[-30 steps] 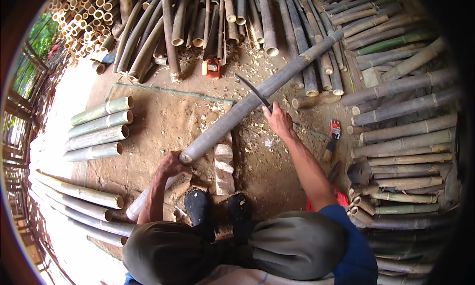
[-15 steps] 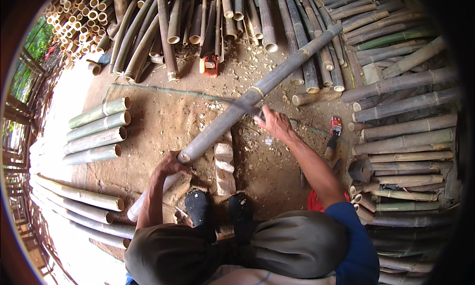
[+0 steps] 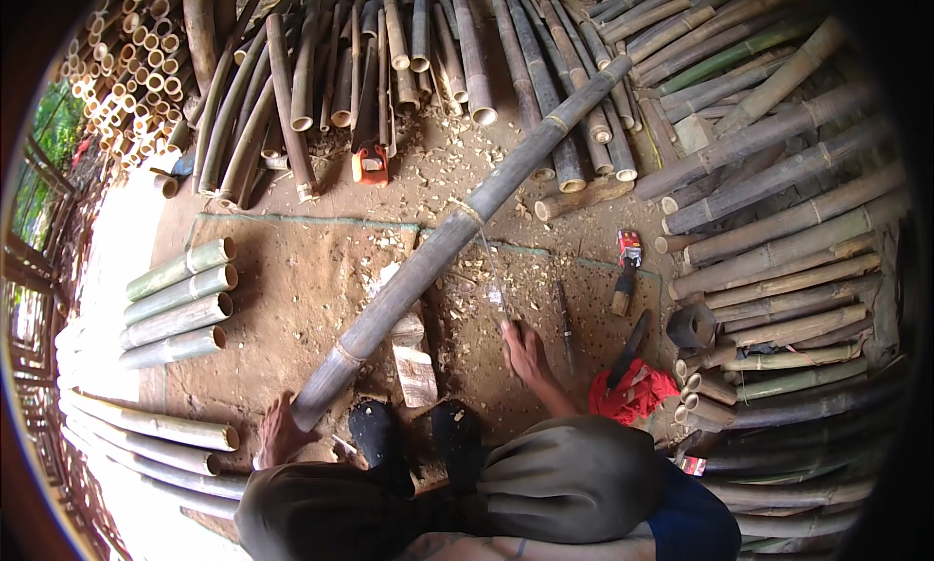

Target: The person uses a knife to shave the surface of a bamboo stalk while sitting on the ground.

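Large stacks of bamboo (image 3: 778,206) line the right edge of a dirt floor (image 3: 224,415), with more long poles (image 3: 477,65) fanned along the far edge and a heap of open-ended tubes (image 3: 136,84) in the far left corner. A brown mat (image 3: 282,298) with a green border covers the middle of the floor. Across it slants a long grey bamboo pole (image 3: 389,298), its near end low by the mat's left half, its far end past the mat's far edge. Four pale green tubes (image 3: 180,313) lie side by side near the mat's left edge. A chipped wooden block (image 3: 415,361) sits under the pole, in front of two dark shoes (image 3: 381,434).

The left hand (image 3: 279,433) has its fingers closed around the pole's near end; the right hand (image 3: 526,357) has its fingers wrapped around the handle of a thin blade (image 3: 494,269) pointing at the pole. Whether the blade touches cannot be told.

Toward the mat's right edge lie a red cloth (image 3: 632,394) and a dark, cup-like hollow piece (image 3: 691,325), contents unclear. Small wood chips (image 3: 457,298) are scattered about.
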Available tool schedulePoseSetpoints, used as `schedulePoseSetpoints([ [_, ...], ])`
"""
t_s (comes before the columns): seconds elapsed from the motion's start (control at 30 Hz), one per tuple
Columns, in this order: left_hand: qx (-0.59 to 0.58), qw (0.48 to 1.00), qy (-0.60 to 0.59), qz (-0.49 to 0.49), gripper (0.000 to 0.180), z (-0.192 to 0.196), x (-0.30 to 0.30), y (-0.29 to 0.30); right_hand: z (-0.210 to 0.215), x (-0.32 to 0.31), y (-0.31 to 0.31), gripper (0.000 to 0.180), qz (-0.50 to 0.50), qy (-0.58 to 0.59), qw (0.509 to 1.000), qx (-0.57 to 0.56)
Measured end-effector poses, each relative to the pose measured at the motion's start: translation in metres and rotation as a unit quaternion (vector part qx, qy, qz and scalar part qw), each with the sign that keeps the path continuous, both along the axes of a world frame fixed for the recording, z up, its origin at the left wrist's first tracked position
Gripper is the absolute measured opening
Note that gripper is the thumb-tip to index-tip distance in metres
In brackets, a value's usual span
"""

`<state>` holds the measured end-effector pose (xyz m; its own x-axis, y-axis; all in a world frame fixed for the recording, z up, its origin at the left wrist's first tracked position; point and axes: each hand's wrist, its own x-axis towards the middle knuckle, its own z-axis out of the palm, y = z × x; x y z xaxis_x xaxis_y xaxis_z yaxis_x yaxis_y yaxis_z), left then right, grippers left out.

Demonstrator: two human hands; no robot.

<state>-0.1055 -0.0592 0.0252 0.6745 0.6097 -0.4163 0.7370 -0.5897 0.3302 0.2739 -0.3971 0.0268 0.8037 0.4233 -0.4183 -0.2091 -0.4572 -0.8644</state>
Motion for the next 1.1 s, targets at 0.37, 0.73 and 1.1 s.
schedulePoseSetpoints([
  [0.37, 0.143, 0.982, -0.126, 0.003, 0.059, 0.010, 0.058, -0.030, -0.013, -0.056, 0.006, 0.037, 0.067, -0.166, 0.982, 0.062],
  [0.73, 0.038, 0.995, -0.053, 0.072, 0.089, -0.012, 0.105, -0.018, 0.013, -0.029, 0.029, 0.035, 0.017, -0.125, 0.992, 0.026],
  [1.1, 0.200, 0.970, -0.080, 0.115, 0.041, -0.044, 0.066, -0.010, -0.023, -0.031, 0.016, 0.036, 0.054, -0.100, 0.993, 0.017],
])
